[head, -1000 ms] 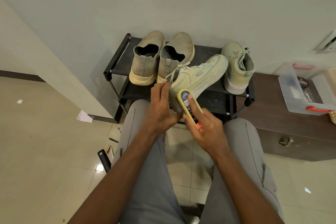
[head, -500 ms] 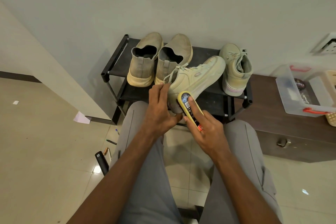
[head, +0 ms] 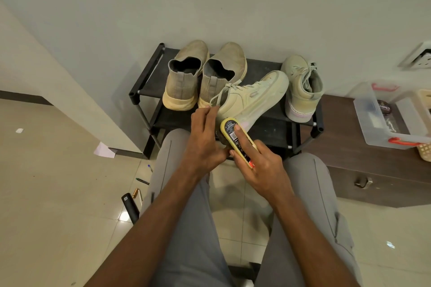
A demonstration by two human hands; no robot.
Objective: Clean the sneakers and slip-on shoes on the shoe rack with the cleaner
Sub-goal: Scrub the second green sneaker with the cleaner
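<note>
My left hand (head: 205, 140) grips the heel of a pale green lace-up sneaker (head: 251, 98), held tilted in front of the black shoe rack (head: 149, 77). My right hand (head: 258, 165) holds a yellow cleaner applicator (head: 235, 140) with a dark label, index finger along its back, pressed to the sneaker's sole edge near the heel. The other green sneaker (head: 303, 86) stands on the rack's right end. Two beige slip-on shoes (head: 186, 77) (head: 221, 74) stand side by side on the rack's left half, heels toward me.
A dark wooden cabinet (head: 373, 170) at the right carries a clear plastic box (head: 391, 121) with red latches. Pens (head: 142, 180), a black cylinder (head: 130, 207) and paper scraps (head: 105, 150) lie on the tiled floor at the left. My knees flank my hands.
The sneaker, both hands and the applicator keep almost the same pose; only the view has shifted slightly.
</note>
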